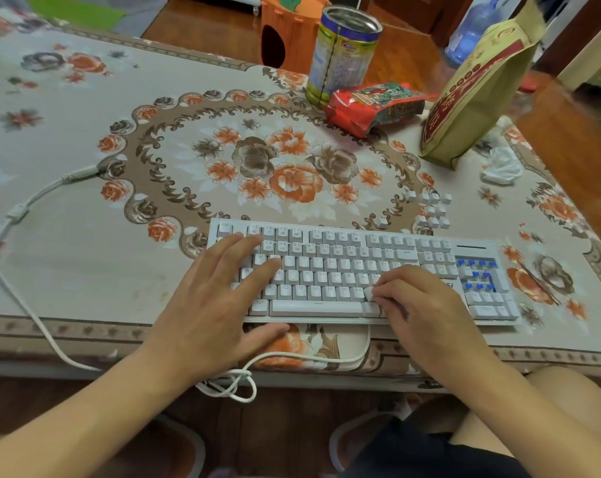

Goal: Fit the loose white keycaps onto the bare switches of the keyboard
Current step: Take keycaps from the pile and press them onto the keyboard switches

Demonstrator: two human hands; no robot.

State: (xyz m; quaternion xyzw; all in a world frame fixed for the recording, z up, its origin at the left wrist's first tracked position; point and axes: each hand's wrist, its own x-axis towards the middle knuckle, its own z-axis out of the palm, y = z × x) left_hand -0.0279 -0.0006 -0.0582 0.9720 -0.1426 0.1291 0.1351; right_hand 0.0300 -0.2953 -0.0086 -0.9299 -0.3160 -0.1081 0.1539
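Keyboard (361,270), near table edge: main block capped; blue bare switches (478,276) at its right end. Loose keycaps (430,210) just behind it. Left hand (216,305) open, flat, bracing. Right hand (416,305) pinches a keycap (368,292) onto the bottom letter row. Next, likely: press home.

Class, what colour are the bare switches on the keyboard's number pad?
Blue bare switches, seen in the head view.

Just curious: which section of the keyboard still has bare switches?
The number pad at the keyboard's right end: blue switches show there, while the other sections look capped.
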